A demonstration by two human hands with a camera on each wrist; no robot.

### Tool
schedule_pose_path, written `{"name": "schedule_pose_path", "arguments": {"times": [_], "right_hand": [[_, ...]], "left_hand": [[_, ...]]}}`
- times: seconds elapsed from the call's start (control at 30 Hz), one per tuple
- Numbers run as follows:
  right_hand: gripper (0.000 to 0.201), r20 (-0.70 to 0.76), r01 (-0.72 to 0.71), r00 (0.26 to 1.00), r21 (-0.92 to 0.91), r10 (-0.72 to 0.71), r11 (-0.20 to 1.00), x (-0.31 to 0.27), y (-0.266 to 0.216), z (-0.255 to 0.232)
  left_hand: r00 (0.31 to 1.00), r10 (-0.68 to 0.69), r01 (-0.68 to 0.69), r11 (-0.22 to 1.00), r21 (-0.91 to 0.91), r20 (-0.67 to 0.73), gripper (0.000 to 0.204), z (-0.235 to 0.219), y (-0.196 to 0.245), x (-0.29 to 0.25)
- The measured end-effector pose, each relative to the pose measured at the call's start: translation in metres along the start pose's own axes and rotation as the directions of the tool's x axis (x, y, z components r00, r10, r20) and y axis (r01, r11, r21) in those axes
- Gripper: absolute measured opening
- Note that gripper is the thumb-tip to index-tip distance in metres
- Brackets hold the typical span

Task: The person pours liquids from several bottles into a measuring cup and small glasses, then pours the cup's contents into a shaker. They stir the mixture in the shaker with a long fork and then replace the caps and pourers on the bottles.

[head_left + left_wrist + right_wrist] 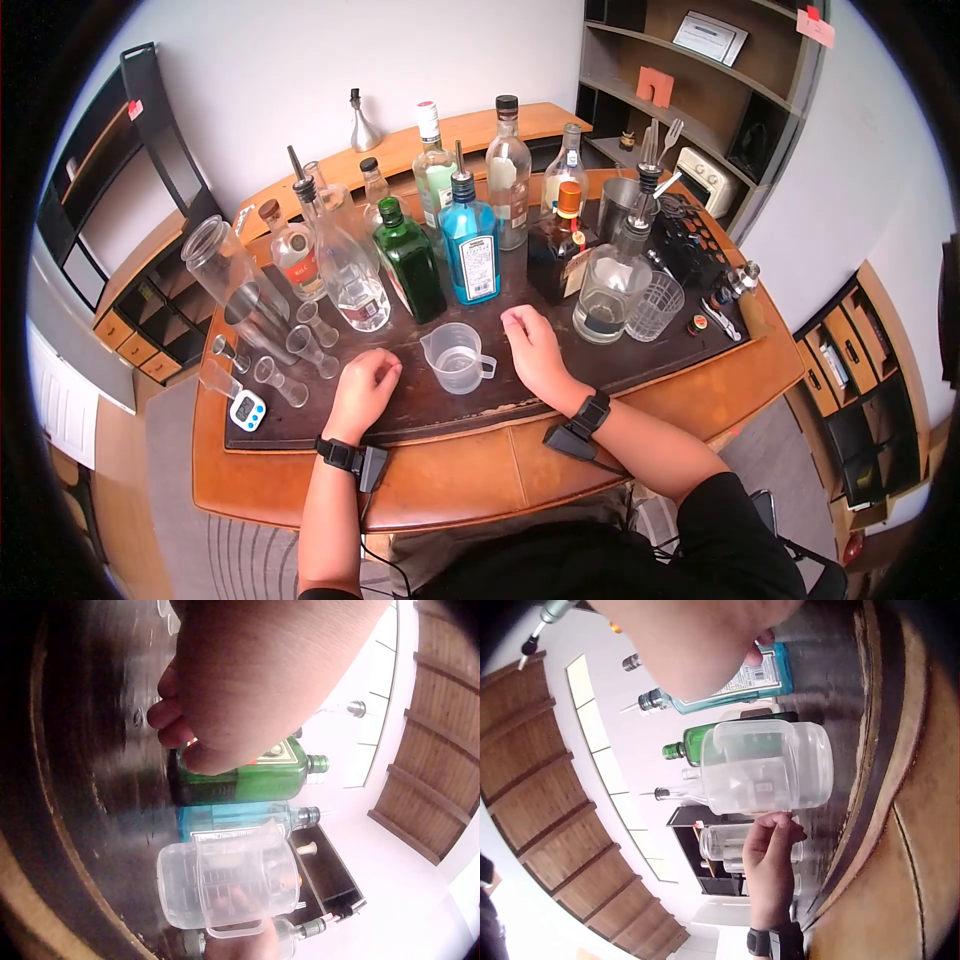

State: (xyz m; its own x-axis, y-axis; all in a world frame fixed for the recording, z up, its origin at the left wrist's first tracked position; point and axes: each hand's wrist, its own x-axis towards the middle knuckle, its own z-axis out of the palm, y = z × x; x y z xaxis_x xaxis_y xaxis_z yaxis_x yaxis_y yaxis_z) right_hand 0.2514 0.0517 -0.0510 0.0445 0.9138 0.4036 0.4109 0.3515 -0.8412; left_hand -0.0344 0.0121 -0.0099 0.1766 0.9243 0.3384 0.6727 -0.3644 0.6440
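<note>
A clear plastic measuring jug (457,362) stands upright on the dark mat, its handle toward the right. To its left, my left hand (366,394) rests on the mat with loosely curled fingers and holds nothing. My right hand (540,356) lies to the jug's right, fingers also loosely bent around nothing. Both hands are apart from the jug. Just behind it are a blue bottle (472,255) with a pourer and a green bottle (411,268). In the right wrist view, the left hand (771,859) shows beyond the jug (769,769).
Several more bottles stand behind, including a dark one with an orange cap (568,200). At left are small jigger-shaped glasses (312,350), tall clear tumblers (235,275) and a white timer (247,410). At right are a mixing glass (606,300), a patterned glass (656,305) and a black rack (690,245).
</note>
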Motion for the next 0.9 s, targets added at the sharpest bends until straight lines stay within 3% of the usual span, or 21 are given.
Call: {"name": "schedule_pose_path", "arguments": {"times": [0.1, 0.17, 0.4, 0.47, 0.5, 0.57, 0.6, 0.7, 0.9], "right_hand": [[0.025, 0.021, -0.013, 1.0, 0.059, 0.012, 0.998, 0.0, -0.008, -0.004], [0.027, 0.108, -0.138, 0.986, 0.122, 0.125, 0.983, -0.002, -0.013, -0.007], [0.019, 0.109, -0.096, 0.99, 0.11, 0.084, 0.989, -0.003, -0.005, -0.002], [0.035, -0.179, -0.014, 0.983, 0.171, 0.045, 0.985, 0.003, -0.001, 0.001], [0.058, -0.161, -0.051, 0.985, 0.104, 0.067, 0.993, 0.01, 0.012, -0.002], [0.06, -0.218, -0.138, 0.964, 0.064, 0.149, 0.988, 0.018, 0.025, -0.005], [0.067, -0.214, -0.199, 0.951, 0.129, 0.223, 0.971, 0.016, 0.024, -0.005], [0.075, -0.236, -0.219, 0.945, 0.054, 0.226, 0.974, 0.013, 0.021, -0.002], [0.082, -0.152, -0.242, 0.956, 0.088, 0.253, 0.966, 0.015, 0.018, -0.005]], "left_hand": [[1.0, -0.013, 0.013, 1.0, 0.005, 0.009, 0.008, -0.001, 0.001, 0.0], [1.0, -0.011, 0.011, 1.0, 0.002, 0.009, 0.009, -0.002, 0.003, 0.0], [1.0, 0.004, -0.004, 1.0, -0.005, -0.002, 0.008, -0.001, 0.002, 0.0], [1.0, 0.002, -0.002, 1.0, 0.0, -0.001, 0.008, -0.002, 0.003, 0.0], [1.0, 0.0, 0.0, 1.0, 0.005, 0.0, 0.008, -0.002, 0.003, 0.0], [1.0, -0.001, 0.001, 1.0, 0.004, -0.001, 0.008, -0.002, 0.003, 0.0], [1.0, 0.0, 0.0, 1.0, 0.005, 0.002, 0.008, -0.002, 0.003, 0.0], [1.0, -0.01, 0.01, 1.0, -0.009, 0.014, 0.009, -0.003, 0.003, -0.001], [0.999, -0.039, 0.039, 0.999, -0.014, 0.01, 0.009, -0.006, 0.009, -0.001]]}}
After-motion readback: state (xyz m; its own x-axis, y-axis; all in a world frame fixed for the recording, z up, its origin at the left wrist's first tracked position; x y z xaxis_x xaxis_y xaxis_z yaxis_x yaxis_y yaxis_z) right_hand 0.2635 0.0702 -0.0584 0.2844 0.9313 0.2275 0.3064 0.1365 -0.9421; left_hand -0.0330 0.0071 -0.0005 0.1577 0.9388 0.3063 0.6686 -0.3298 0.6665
